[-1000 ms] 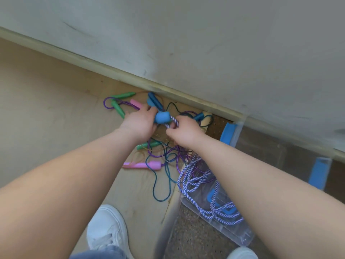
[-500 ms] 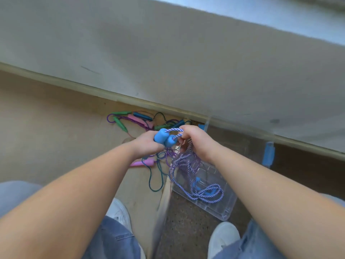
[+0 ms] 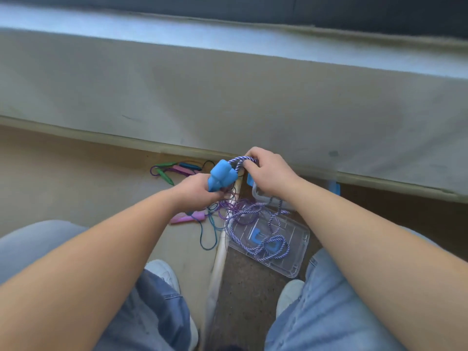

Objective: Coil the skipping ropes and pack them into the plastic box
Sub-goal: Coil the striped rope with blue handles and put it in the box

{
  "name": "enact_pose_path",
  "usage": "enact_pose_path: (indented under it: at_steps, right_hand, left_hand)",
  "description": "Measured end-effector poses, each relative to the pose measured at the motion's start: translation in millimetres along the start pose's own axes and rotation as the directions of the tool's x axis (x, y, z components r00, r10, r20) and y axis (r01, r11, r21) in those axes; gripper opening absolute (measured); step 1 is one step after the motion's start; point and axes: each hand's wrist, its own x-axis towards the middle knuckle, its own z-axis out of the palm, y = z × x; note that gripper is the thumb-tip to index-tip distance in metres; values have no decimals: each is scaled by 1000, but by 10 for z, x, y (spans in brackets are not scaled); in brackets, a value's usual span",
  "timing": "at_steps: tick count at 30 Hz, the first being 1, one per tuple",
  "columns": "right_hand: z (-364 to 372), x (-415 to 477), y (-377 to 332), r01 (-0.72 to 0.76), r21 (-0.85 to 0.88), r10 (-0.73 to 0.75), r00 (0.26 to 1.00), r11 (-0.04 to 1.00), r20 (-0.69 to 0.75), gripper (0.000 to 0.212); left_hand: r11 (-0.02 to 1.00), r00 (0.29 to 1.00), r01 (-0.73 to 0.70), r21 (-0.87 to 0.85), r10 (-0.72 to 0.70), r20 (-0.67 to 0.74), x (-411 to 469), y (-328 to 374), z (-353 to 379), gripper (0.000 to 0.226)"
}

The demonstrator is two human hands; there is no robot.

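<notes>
Skipping rope (image 3: 238, 161), braided blue-and-white: left grip (image 3: 195, 191) curls round both foam handles (image 3: 221, 177), right grip (image 3: 268, 173) pinches a loop just beside them. Slack trails onto the clear lid (image 3: 298, 239) on the floor (image 3: 76, 173). Light and limp, it should coil easily but spring loose; best held by the cord near the handles.

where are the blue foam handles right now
In the head view, near the centre: the left hand grips the blue foam handles together, just left of the right hand, which pinches the purple-and-white rope running from them.
</notes>
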Motion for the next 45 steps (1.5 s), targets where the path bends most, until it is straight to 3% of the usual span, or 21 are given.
enact_pose_path:
  at_steps: [3, 6, 9, 11, 12, 14, 16, 18, 20, 22, 25, 27, 29, 32, 33, 35, 37, 41, 45]
  right_hand:
    - [-185, -109, -36, 141, 16, -140, 989, 990, -48, 13]
    - [-288, -152, -105, 179, 131, -178, 984, 975, -19, 12]
    - [-338, -164, -176, 104, 238, -119, 992, 966, 46, 14]
    - [-345, -181, -170, 6, 159, -25, 993, 987, 115, 19]
    - [-332, -185, -138, -37, 62, 30, 994, 997, 103, 26]
    - [-281, -243, -111, -132, -122, 126, 990, 984, -58, 41]
    - [-203, -325, -160, -190, -117, 175, 977, 975, -125, 44]
    - [-54, -434, -261, -208, 88, 191, 967, 974, 171, 43]
    - [133, -550, -368, -272, 296, 124, 891, 916, 436, 32]
    - [264, -578, -422, -277, 405, 98, 907, 871, 411, 29]
    - [390, -485, -422, -343, 576, 203, 934, 742, 295, 26]
    - [409, -451, -376, -365, 621, 244, 930, 694, 275, 37]
    - [398, -425, -274, -353, 532, 279, 935, 770, 218, 53]
    - [291, -441, -199, -302, 347, 265, 952, 888, 151, 35]
    - [266, -433, -165, -278, 347, 238, 959, 896, 155, 27]
    - [190, -456, -166, -236, 390, 173, 966, 890, 191, 18]
    - [123, -510, -207, -209, 419, 109, 962, 884, 249, 14]
    - [61, -630, -280, -176, 486, -21, 928, 856, 372, 17]
    - [-14, -723, -310, -279, 490, 6, 873, 826, 487, 29]
  left_hand:
    - [990, 995, -17, 143, 2, 102, -204, 178, -91, 11]
    - [979, 992, -16, 201, -9, 123, -320, 289, -136, 12]
    - [963, 996, -26, 267, 0, 94, -354, 334, -189, 12]
    - [949, 1000, -10, 314, 7, 8, -387, 334, -215, 13]
    - [953, 999, 10, 302, 5, -48, -394, 316, -220, 16]
    - [982, 990, 51, 181, -26, -139, -372, 260, -211, 23]
    - [998, 983, 66, 4, -64, -174, -358, 240, -181, 26]
    - [993, 988, 41, -112, -56, -142, -361, 280, -95, 22]
    - [983, 992, 27, -182, -49, -115, -353, 334, 12, 14]
    - [969, 990, 30, -246, -63, -129, -323, 376, 106, 28]
    - [965, 993, -31, -262, 0, -116, -308, 448, 227, 48]
    - [969, 999, -42, -245, 37, -25, -349, 477, 300, 67]
    - [986, 997, -49, -161, 57, 48, -345, 439, 297, 82]
    - [948, 988, -127, -291, 149, 52, -299, 359, 175, 54]
    - [942, 989, -147, -302, 144, -32, -287, 344, 121, 42]
    - [977, 957, -142, -160, 94, -274, -259, 276, 54, 28]
    - [983, 902, -169, -68, 127, -413, -250, 185, 19, 39]
    - [935, 898, -310, -173, 228, -377, -267, 145, -9, 82]
    - [851, 888, -439, -288, 363, -282, -329, 164, 25, 81]
